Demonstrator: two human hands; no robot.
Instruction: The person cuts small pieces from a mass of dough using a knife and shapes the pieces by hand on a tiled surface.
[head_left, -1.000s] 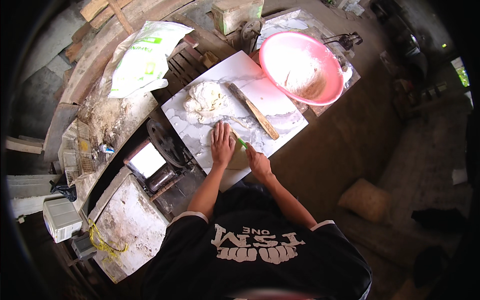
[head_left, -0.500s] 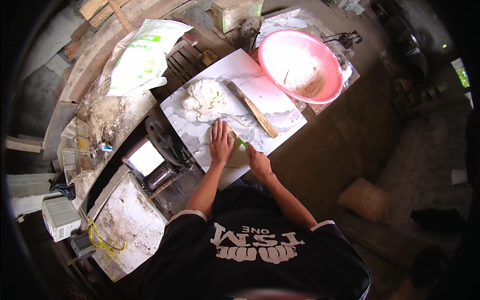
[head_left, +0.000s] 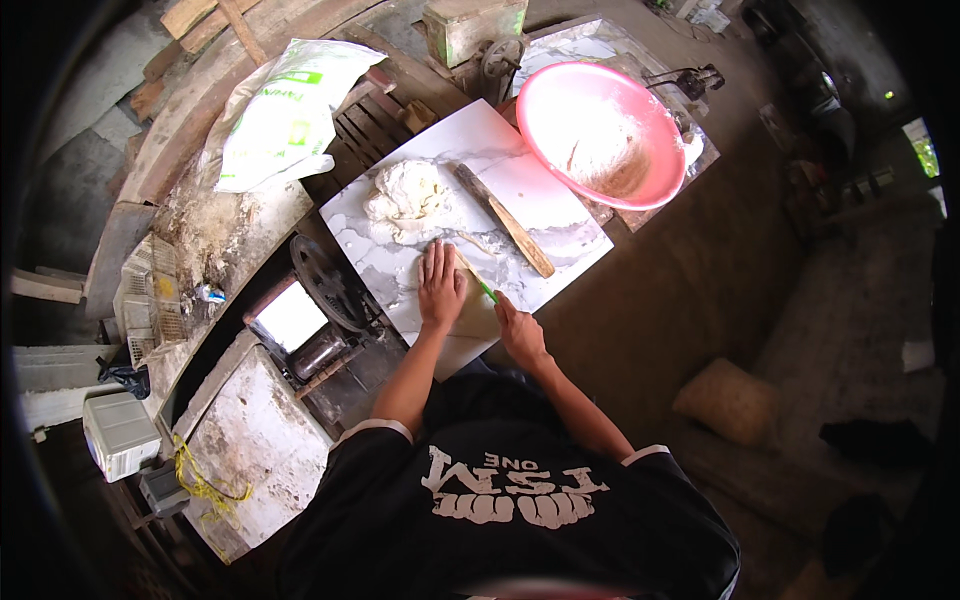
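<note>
Since a second ago, the left hand (head_left: 441,288) is staying pressed flat on the marble slab (head_left: 560,205) and the right hand (head_left: 520,332) is staying at its near edge; nothing on the slab is shifting that I can make out.

Under the left hand a thin, pale strip of dough (head_left: 472,315) is lying, flattened and almost the colour of the stone, so its outline is hard to trace. The left fingers are lying spread and open on top of it, palm down. The right hand is sitting at about 4 o'clock from the left, fingers curled shut around a green-handled knife (head_left: 482,288) whose blade is running up toward 11 o'clock, just beside the left hand's fingers; whether the blade is touching the dough I cannot tell.

A bigger lump of dough (head_left: 405,198), white and ragged, is sitting at 11 o'clock from the left hand, well apart. A wooden rolling pin (head_left: 505,220) is lying slantwise at 1 o'clock, near the fingertips.

The slab is lying cornerwise on the table, its near corner pointing at the person. Bare marble is showing at 2 o'clock, between the rolling pin and the slab's right edge. A pink basin (head_left: 600,135) is overhanging the far corner at 1 o'clock, and a hand-cranked machine (head_left: 320,300) is standing against the left edge at 9 o'clock.
</note>
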